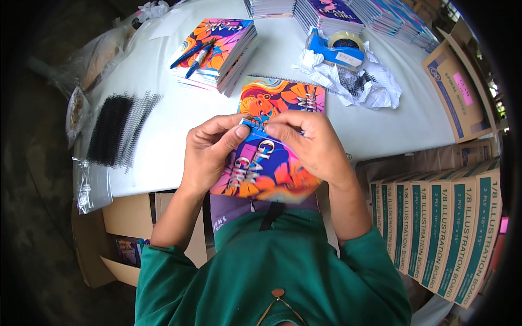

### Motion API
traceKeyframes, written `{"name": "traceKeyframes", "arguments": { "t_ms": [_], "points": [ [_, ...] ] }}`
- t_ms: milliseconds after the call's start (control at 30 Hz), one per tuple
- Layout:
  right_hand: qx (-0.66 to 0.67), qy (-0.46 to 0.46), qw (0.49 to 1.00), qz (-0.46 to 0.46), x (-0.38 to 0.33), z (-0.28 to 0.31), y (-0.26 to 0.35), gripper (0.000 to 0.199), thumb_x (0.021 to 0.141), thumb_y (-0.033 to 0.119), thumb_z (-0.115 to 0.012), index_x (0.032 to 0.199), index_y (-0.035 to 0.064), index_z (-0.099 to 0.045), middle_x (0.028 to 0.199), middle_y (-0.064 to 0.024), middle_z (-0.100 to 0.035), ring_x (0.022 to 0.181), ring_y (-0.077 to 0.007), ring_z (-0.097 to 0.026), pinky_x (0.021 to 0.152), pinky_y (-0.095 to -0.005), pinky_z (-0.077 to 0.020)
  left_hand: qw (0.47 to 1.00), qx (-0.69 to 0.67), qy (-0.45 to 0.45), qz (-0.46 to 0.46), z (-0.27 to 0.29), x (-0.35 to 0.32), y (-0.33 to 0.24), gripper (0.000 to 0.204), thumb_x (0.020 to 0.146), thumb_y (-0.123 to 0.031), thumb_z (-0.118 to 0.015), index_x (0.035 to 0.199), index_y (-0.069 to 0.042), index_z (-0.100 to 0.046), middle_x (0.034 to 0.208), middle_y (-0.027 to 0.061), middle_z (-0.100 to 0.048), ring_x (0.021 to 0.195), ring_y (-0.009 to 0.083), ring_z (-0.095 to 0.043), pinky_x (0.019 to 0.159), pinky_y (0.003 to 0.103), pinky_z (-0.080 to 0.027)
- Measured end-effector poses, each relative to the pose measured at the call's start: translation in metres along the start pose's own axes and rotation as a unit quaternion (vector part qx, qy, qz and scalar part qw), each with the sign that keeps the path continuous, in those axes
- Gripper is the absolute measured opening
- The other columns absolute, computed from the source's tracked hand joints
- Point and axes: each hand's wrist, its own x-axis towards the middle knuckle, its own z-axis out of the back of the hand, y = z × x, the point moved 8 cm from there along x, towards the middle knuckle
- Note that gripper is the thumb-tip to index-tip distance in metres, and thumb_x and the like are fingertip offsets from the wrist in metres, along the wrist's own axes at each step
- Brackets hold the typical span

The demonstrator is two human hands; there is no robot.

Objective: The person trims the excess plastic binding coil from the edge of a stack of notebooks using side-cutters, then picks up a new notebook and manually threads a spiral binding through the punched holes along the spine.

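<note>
A notebook (266,168) with a bright orange, purple and pink cover is between my hands, its bound edge turned away from me. My left hand (212,149) grips its upper left corner between thumb and fingers. At the middle of that edge, my right hand (312,144) pinches the spiral wire (255,125); its fingertips partly cover the wire. The lower part of the cover is blurred. Just beyond lies another spiral notebook (283,95) of the same design, flat on the white table (174,125).
Black spiral coils (117,130) lie at left. A notebook stack (223,46) carries two pens (198,57). Back right are a blue tape dispenser (331,51), crumpled paper (380,89) and more stacks (331,16). Cardboard boxes (435,217) stand at right, with an open carton (128,214) below left.
</note>
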Motion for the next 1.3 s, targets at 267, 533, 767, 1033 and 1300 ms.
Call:
{"name": "traceKeyframes", "arguments": {
  "t_ms": [267, 533, 767, 1033, 1300],
  "points": [
    [0.08, -0.096, 0.992, 0.031, -0.011, -0.005, -0.004, 0.018, 0.072, 0.0, -0.073, 0.079, -0.0014, -0.056, 0.075, -0.007, -0.063, 0.07, -0.0101, -0.061, 0.064, -0.0252, -0.048, 0.986, -0.002, 0.167, -0.01, -0.013, 0.023, -0.003, 0.011, 0.078, 0.007, -0.058, 0.085, -0.001, -0.059, 0.078, 0.0016, -0.061, 0.072, 0.0057, -0.056, 0.069, 0.022, -0.047],
    [0.033, -0.243, 0.963, 0.108, -0.024, 0.045, 0.011, 0.018, 0.075, 0.0, -0.071, 0.089, -0.0018, -0.061, 0.083, -0.0052, -0.062, 0.075, -0.0108, -0.058, 0.07, -0.0257, -0.0467, 0.964, 0.207, 0.132, -0.103, -0.026, 0.026, -0.009, 0.018, 0.086, -0.007, -0.061, 0.101, 0.003, -0.06, 0.081, 0.0019, -0.06, 0.069, 0.0033, -0.051, 0.061, 0.019, -0.043],
    [-0.326, -0.31, 0.893, 0.025, -0.029, 0.087, -0.102, 0.043, 0.088, 0.021, -0.055, 0.126, 0.001, -0.049, 0.126, -0.0252, -0.049, 0.118, -0.0383, -0.045, 0.098, -0.0414, -0.0344, 0.788, 0.575, -0.116, -0.187, 0.005, 0.085, 0.065, 0.038, 0.089, -0.024, -0.055, 0.122, -0.005, -0.051, 0.093, 0.0157, -0.06, 0.08, 0.0291, -0.057, 0.069, 0.037, -0.046],
    [-0.277, -0.283, 0.916, -0.07, -0.07, 0.069, -0.117, 0.051, 0.077, 0.02, -0.07, 0.122, 0.0031, -0.055, 0.117, -0.0135, -0.06, 0.112, -0.0251, -0.05, 0.093, -0.0391, -0.0321, 0.772, 0.617, -0.015, -0.15, 0.004, 0.015, 0.073, 0.049, 0.077, -0.025, -0.069, 0.12, -0.009, -0.05, 0.105, 0.0149, -0.053, 0.098, 0.0317, -0.052, 0.081, 0.041, -0.043],
    [-0.316, -0.303, 0.898, 0.035, -0.069, 0.066, -0.105, 0.049, 0.066, 0.019, -0.078, 0.109, 0.002, -0.063, 0.104, -0.0103, -0.066, 0.102, -0.0231, -0.056, 0.088, -0.0362, -0.0365, 0.84, 0.533, -0.063, -0.077, 0.027, 0.013, 0.071, 0.03, 0.067, -0.017, -0.078, 0.088, -0.005, -0.061, 0.091, 0.0099, -0.058, 0.081, 0.0266, -0.059, 0.07, 0.036, -0.048]
  ]
}}
